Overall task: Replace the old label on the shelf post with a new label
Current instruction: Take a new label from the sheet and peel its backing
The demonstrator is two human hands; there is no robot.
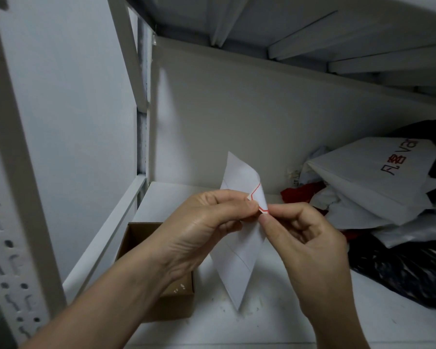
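Both hands hold a white label sheet above the shelf board. My left hand pinches the sheet's bent edge between thumb and fingers. My right hand pinches a white label with a red border, whose corner is lifted off the sheet. The perforated white shelf post stands at the far left, apart from both hands. No old label shows on the post's visible part.
An open brown cardboard box sits on the white shelf board under my left forearm. A heap of white, black and red bags fills the right. Another shelf hangs overhead.
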